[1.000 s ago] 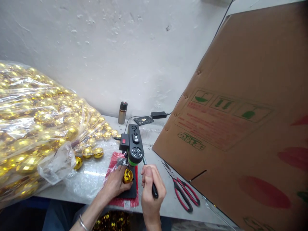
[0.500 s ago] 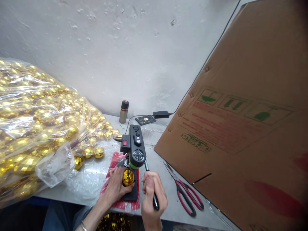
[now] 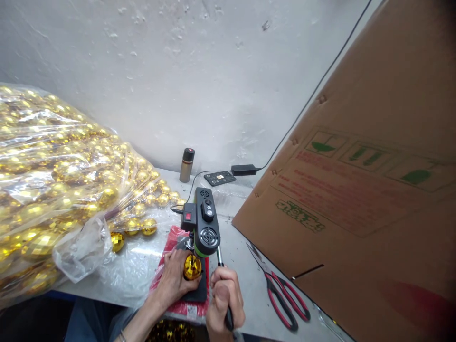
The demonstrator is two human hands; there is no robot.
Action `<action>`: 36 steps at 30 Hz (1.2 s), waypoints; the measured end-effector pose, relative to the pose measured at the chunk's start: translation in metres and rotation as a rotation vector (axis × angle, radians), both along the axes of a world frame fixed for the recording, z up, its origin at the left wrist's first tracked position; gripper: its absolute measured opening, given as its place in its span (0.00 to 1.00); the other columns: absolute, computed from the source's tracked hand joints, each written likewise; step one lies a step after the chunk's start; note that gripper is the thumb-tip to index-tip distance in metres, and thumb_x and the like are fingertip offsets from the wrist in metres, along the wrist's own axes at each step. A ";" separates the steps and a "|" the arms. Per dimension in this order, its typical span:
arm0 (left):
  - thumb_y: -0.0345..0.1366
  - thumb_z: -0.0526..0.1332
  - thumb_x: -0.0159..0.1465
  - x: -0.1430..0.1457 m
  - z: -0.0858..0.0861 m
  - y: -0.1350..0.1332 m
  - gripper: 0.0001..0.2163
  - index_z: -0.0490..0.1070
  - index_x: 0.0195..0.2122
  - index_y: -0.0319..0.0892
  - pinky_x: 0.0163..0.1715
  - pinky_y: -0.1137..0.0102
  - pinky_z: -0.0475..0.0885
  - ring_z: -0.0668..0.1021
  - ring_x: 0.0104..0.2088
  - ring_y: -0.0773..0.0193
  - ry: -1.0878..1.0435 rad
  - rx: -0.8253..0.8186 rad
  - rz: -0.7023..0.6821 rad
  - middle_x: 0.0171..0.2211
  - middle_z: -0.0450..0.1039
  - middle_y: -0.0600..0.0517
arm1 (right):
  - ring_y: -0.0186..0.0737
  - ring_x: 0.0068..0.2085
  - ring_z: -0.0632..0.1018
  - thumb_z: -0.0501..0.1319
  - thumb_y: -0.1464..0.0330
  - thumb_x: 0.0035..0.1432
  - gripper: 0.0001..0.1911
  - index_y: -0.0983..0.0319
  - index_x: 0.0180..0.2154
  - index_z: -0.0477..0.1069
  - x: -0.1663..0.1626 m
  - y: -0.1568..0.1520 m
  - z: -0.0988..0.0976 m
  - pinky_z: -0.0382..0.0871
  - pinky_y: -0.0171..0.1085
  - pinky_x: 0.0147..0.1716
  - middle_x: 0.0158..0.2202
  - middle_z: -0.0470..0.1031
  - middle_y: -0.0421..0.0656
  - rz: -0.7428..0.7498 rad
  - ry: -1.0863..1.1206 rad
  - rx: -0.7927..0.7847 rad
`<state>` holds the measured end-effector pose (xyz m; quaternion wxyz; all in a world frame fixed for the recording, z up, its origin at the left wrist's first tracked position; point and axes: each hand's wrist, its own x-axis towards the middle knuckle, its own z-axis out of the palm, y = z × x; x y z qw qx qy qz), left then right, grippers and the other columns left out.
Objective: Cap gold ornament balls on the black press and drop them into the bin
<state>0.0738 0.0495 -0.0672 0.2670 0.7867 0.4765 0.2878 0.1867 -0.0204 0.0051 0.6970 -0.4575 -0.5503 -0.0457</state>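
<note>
My left hand (image 3: 175, 278) holds a small gold faceted ball (image 3: 192, 267) on the dark base of a small bench drill press (image 3: 203, 220). The press is black with a green band and a red switch. It stands on a red sheet (image 3: 171, 286) at the table's front edge. My right hand (image 3: 224, 297) is closed around the press's black lever handle (image 3: 223, 289), just right of the ball. The ball sits directly under the press head.
A big clear plastic bag of gold balls (image 3: 50, 175) fills the left side, with loose balls (image 3: 142, 227) at its mouth. Red-handled scissors (image 3: 281, 297) lie right of the press. A large cardboard box (image 3: 363, 190) leans at the right. A small bottle (image 3: 186, 165) and power adapter (image 3: 244, 169) stand by the wall.
My right hand has pulled the lever handle down and toward me. My left hand stays on the ball. The view has shifted slightly.
</note>
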 end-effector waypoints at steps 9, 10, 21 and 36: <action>0.36 0.70 0.53 0.002 0.001 0.000 0.18 0.74 0.46 0.44 0.50 0.54 0.67 0.78 0.46 0.46 -0.005 -0.009 0.009 0.42 0.79 0.47 | 0.35 0.28 0.71 0.51 0.70 0.73 0.16 0.58 0.29 0.64 -0.002 0.000 -0.003 0.64 0.36 0.29 0.28 0.67 0.38 -0.006 0.035 -0.007; 0.36 0.70 0.53 0.002 0.000 0.000 0.19 0.74 0.46 0.45 0.50 0.54 0.67 0.78 0.46 0.46 -0.007 -0.003 0.011 0.43 0.79 0.47 | 0.35 0.28 0.70 0.51 0.70 0.73 0.17 0.58 0.29 0.64 -0.002 0.000 -0.004 0.63 0.36 0.29 0.28 0.67 0.38 -0.006 0.038 0.000; 0.35 0.69 0.53 0.002 -0.002 0.000 0.19 0.74 0.46 0.45 0.51 0.53 0.68 0.78 0.48 0.45 -0.018 0.021 0.021 0.43 0.79 0.47 | 0.35 0.28 0.71 0.51 0.70 0.73 0.17 0.58 0.29 0.65 -0.001 0.000 -0.006 0.66 0.37 0.31 0.28 0.68 0.38 0.002 0.024 -0.009; 0.38 0.71 0.55 0.000 -0.003 0.003 0.21 0.74 0.50 0.45 0.51 0.54 0.67 0.77 0.49 0.45 0.005 0.019 -0.004 0.45 0.79 0.46 | 0.35 0.27 0.71 0.52 0.67 0.72 0.17 0.58 0.28 0.63 0.001 0.007 -0.012 0.68 0.38 0.30 0.27 0.67 0.37 -0.030 0.032 0.042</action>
